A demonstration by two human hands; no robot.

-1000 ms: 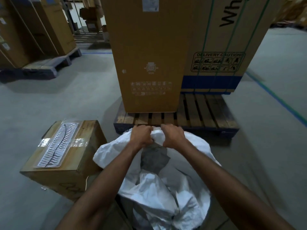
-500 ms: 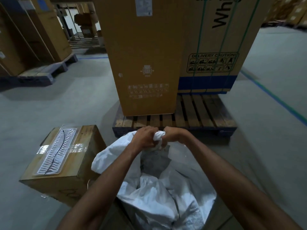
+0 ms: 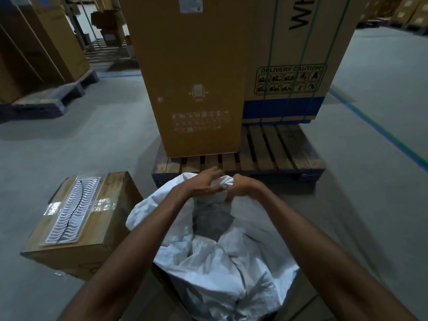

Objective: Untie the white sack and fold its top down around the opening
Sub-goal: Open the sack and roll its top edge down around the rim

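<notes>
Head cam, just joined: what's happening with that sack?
A person is working on the bunched top of a white sack standing on a warehouse floor. The left hand and right hand both grip the gathered knot of fabric at the far side of the sack. The top is not yet folded down; the fabric below the knot sags loose and crumpled. A taped cardboard box sits to the left, and a wooden pallet with tall cartons stands just beyond.

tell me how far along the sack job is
Early stage. Nothing looks finished: the white sack is bunched at a knot at its top. In hand: left hand and right hand both grip that knot. Left: loosening it, then folding the top down around the opening.
</notes>
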